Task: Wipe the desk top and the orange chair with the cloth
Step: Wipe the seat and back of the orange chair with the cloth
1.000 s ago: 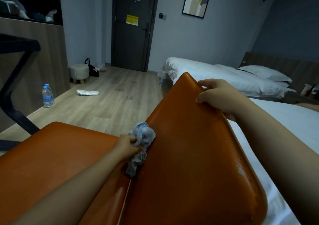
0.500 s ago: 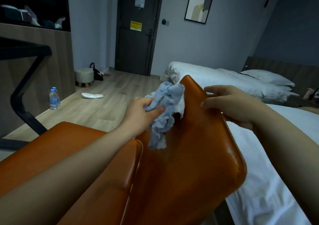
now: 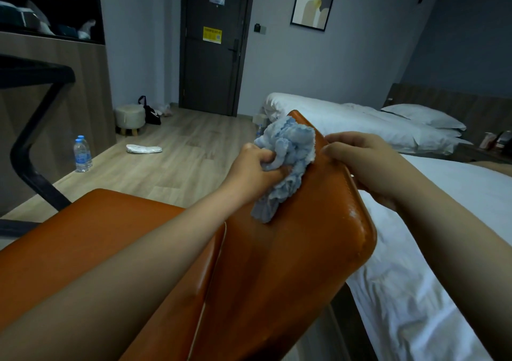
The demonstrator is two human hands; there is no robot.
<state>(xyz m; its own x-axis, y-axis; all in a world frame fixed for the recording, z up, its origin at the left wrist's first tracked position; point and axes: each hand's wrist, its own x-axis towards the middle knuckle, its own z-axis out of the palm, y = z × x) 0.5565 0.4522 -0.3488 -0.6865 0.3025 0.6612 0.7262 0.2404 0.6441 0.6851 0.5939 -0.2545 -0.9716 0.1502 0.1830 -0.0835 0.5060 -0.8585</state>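
Bed [image 3: 415, 249] just beside orange chair [image 3: 277, 263]; water bottles [image 3: 82, 154] (perhaps two) stand left.

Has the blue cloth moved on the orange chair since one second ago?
Yes. The cloth, gripped by the left hand, went up the chair back, from beside the seat to its top edge near the right hand.

Looking at orange chair [image 3: 291, 263] now: smooth leather-like upholstery, slight sheen, pale scuffed patch nr top corner of the back. On to cloth [image 3: 288, 152]: soft, fluffy, crinkled fabric, microfibre-type, fully matt. Beyond, floor [image 3: 180, 150] in wood-grain planks, satin finish. Clear plastic on bottles [image 3: 81, 152]. Matt black, metal-looking desk frame [image 3: 37, 116]. Rumpled white fabric over bed [image 3: 415, 249]. Matt wood-grain panel on cabinet [image 3: 55, 89].
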